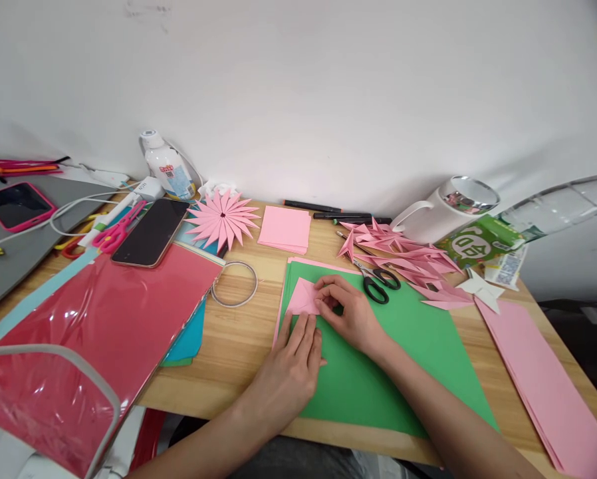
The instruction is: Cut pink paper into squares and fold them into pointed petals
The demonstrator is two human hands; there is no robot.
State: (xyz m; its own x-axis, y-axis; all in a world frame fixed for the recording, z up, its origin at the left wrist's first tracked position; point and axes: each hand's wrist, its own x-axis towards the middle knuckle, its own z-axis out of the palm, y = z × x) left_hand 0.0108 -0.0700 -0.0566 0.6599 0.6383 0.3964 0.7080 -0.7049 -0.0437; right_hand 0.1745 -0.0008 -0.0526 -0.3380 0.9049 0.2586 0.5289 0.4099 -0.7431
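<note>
Along the near edge of the wooden table (238, 339) lay a green sheet (408, 372). The left hand (293, 362) rested on it, fingers flattened and nearly together, tips at the near side of a folded pink paper (301, 298). The right hand (351, 313) curled its fingers at the paper's right side; whether they pinched it, I couldn't tell. The paper lay toward the sheet's far left corner, its long near side roughly parallel to the table's near edge, its narrowing side facing the far edge.
</note>
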